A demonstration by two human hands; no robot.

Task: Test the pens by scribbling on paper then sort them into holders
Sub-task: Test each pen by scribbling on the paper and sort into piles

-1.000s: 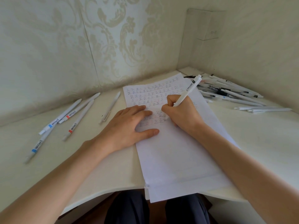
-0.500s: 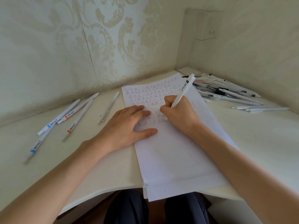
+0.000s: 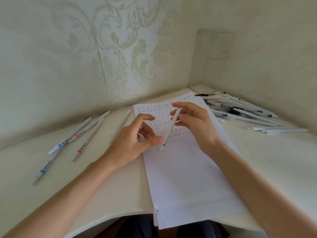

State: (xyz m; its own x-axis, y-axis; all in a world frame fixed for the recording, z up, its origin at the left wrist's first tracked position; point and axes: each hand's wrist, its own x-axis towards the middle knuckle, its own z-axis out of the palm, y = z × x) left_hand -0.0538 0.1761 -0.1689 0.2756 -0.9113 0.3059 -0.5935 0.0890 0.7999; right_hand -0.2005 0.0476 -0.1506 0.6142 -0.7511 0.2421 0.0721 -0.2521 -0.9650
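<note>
Just above the scribbled paper, a left hand pinched the lower end of a white pen while the right hand gripped its upper half; a sure handover likely needed the left's pinch firm before the right released.

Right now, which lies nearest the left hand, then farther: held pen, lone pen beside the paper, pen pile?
1. Held pen, by the thumb of the left hand.
2. Lone pen, just left of the paper.
3. Pen pile, far right corner.
</note>
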